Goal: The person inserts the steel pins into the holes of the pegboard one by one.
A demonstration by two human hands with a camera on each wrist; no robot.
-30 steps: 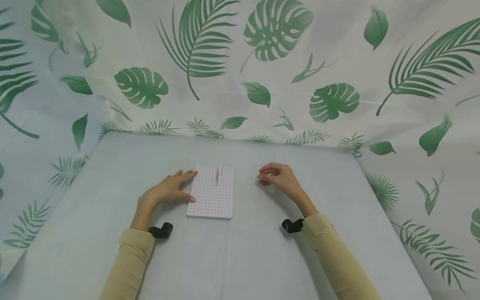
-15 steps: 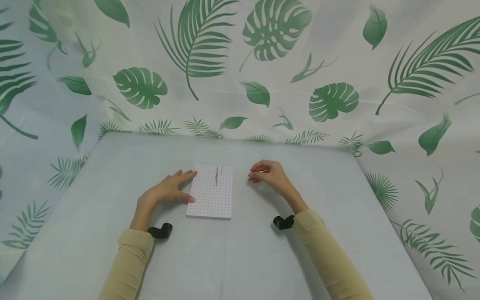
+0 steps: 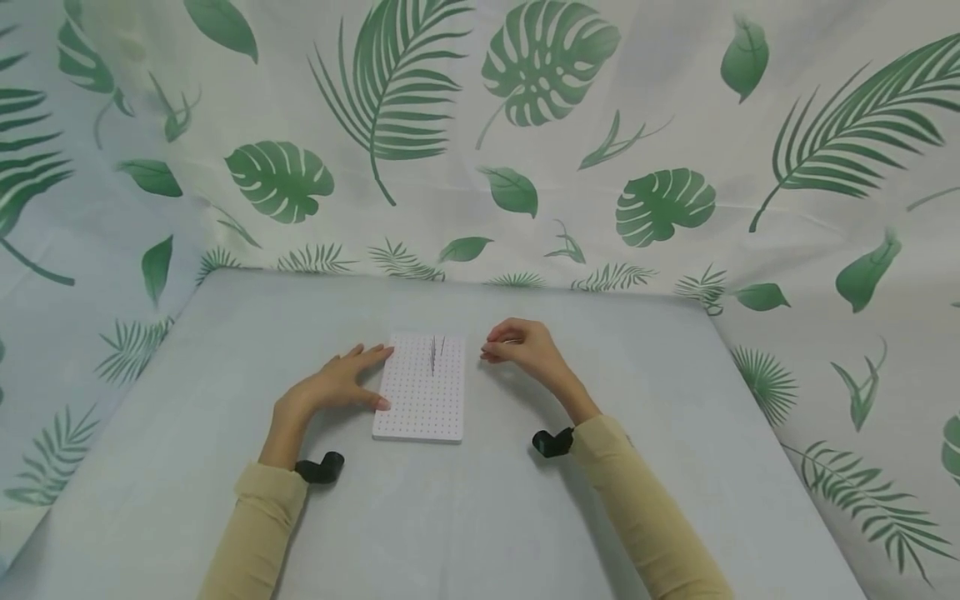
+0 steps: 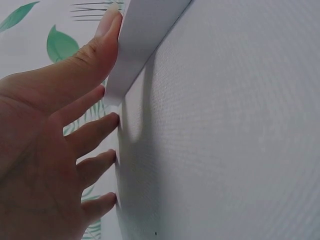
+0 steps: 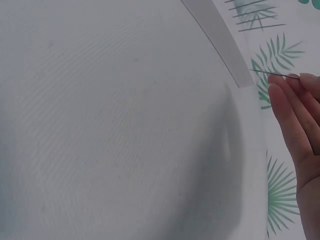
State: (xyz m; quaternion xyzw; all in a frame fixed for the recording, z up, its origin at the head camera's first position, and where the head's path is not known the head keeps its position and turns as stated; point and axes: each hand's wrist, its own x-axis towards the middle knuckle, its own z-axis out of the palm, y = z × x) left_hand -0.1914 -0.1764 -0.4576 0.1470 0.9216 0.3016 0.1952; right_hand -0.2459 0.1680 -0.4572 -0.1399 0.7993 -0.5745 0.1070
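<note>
A white board (image 3: 420,400) dotted with rows of small holes lies on the table. Several thin metal needles (image 3: 432,357) stand upright in its far part; they also show as dark needles (image 5: 260,22) in the right wrist view. My left hand (image 3: 333,385), fingers spread, touches the board's left side with thumb and index finger. In the left wrist view the thumb (image 4: 107,30) rests against the board's edge. To the right of the board, my right hand (image 3: 525,350) pinches a single thin needle (image 5: 262,71) between thumb and fingertips, above the table and apart from the board.
A pale cloth covers the table (image 3: 465,533). Behind it and at both sides hangs a white curtain (image 3: 435,200) with green leaf prints. A black wrist camera (image 3: 322,468) sits at the left cuff, another black camera (image 3: 552,443) at the right.
My right hand has moved left towards the board with its needle. Needles seen lying under the right wrist earlier are out of sight now. The left hand stays at the board.
</note>
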